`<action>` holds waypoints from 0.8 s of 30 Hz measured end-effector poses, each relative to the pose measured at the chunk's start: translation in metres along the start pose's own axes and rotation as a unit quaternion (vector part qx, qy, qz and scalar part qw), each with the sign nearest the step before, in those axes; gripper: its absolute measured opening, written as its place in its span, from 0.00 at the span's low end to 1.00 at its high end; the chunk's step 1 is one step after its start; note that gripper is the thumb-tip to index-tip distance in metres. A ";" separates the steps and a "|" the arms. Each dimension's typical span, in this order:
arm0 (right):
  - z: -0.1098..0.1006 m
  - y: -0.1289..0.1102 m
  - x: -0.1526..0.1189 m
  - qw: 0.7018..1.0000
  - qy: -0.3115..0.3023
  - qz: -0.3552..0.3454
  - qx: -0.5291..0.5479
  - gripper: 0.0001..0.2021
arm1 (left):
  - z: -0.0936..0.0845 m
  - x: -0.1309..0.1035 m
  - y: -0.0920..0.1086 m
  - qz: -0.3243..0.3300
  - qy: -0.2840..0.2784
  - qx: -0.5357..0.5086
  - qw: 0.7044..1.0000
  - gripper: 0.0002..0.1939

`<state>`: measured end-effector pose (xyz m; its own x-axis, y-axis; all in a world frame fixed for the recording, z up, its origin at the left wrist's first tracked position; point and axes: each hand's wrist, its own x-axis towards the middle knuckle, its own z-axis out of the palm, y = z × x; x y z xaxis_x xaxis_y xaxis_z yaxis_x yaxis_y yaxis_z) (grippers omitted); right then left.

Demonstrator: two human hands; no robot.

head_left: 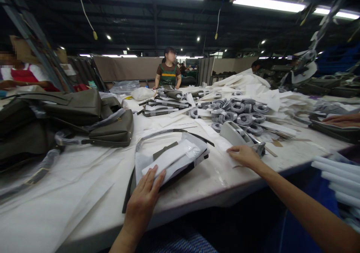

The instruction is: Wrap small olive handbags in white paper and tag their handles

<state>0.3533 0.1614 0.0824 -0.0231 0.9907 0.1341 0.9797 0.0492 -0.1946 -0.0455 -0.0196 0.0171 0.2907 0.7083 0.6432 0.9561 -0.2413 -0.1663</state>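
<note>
A dark bag (197,162) lies on the table in front of me, its top covered by white wrapping paper (171,157) and its wrapped handle arching behind it. My left hand (147,189) rests on the paper's near left corner with its fingers spread. To the right, my right hand (243,156) is at the edge of a white sheet (222,142), fingers together; what they pinch, if anything, is too small to make out. Just behind that hand stands a grey tape dispenser (232,133).
Dark olive bags (112,129) are piled at the left. Coiled grey straps (244,118) and heaped white paper (244,81) lie behind the dispenser. A person (168,71) stands across the white table (112,208); another person's hand (343,119) is at the right.
</note>
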 end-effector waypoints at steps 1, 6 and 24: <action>-0.003 0.001 0.001 1.000 -0.010 0.002 0.019 0.11 | 0.000 0.000 0.001 -0.005 -0.001 -0.005 1.000 0.29; -0.019 0.001 0.003 0.994 -0.026 0.012 0.101 0.15 | 0.000 0.001 0.003 -0.020 0.009 -0.030 0.999 0.30; 0.016 -0.083 -0.093 0.934 -0.126 -0.234 0.237 0.25 | 0.000 0.001 0.003 -0.105 0.017 -0.074 0.992 0.33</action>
<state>0.2712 0.0670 0.0710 -0.5320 0.8419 0.0908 0.6536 0.4764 -0.5881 -0.0425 -0.0197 0.0171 0.0808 0.7307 0.6779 0.9788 -0.1866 0.0844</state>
